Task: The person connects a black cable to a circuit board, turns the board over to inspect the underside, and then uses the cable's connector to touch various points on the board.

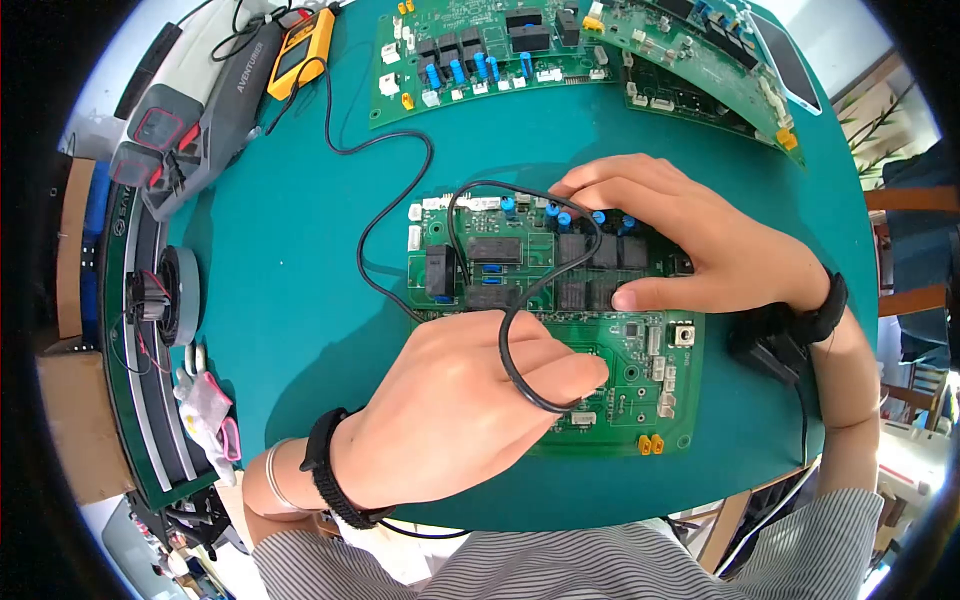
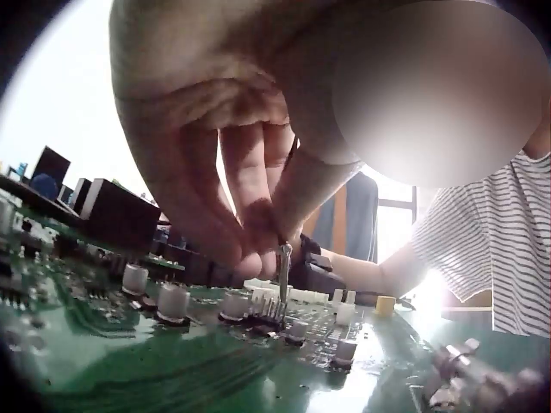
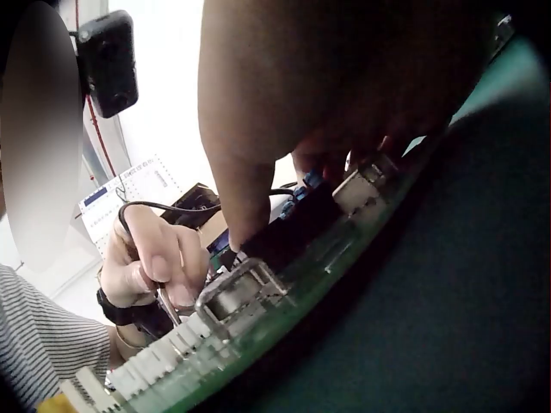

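A green circuit board lies on the green table mat, with black relays and blue capacitors along its far part. My left hand is over its near part; its fingertips pinch a thin metal tip standing nearly upright against a row of pins in the left wrist view. A black cable loops over that hand and the board. My right hand rests across the right side, thumb on a relay, other fingers spread near the capacitors and far edge.
An orange meter stands at the far left, a black cable running from it. Other circuit boards lie at the back, beside a phone-like device. A black object sits under my right wrist. Gloves lie at the left edge.
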Demonstrator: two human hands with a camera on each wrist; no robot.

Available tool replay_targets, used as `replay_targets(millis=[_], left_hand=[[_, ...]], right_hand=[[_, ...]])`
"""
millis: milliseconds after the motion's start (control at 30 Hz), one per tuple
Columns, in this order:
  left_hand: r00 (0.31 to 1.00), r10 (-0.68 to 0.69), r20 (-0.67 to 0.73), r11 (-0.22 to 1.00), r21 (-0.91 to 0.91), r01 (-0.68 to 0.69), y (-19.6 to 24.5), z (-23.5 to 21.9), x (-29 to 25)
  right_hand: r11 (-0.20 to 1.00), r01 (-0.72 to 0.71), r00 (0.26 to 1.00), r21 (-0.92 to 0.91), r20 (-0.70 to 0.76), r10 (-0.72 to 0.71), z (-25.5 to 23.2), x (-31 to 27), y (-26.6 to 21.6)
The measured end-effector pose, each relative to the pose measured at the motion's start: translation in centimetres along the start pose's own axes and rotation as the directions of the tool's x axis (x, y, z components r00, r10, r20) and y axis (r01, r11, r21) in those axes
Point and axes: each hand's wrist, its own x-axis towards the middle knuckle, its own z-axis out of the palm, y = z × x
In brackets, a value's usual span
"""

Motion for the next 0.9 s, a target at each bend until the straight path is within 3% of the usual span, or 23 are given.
replay_targets(millis=[233,300,600,900], left_hand=[[0.998,0.004,-0.059,1.0,-0.019,-0.005,0.37,0.37,-0.19],[0.997,-0.079,-0.005,0.997,-0.002,0.079,0.31,0.24,-0.22],[0.992,-0.117,0.042,0.99,-0.074,0.119,0.05,-0.29,0.17],[0.999,-0.02,0.037,1.0,-0.002,0.02,-0.04,-0.2,0.1]], right_hand=[[1.0,-0.02,1.0,0.002,0.012,0.02,0.0,0.12,0.04],[0.999,-0.031,0.999,0.012,0.014,0.031,0.05,0.08,0.05],[1.0,-0.02,1.0,-0.003,-0.004,0.02,0.22,0.06,0.07],[1.0,-0.011,1.0,0.006,-0.007,0.011,0.19,0.09,0.08]])
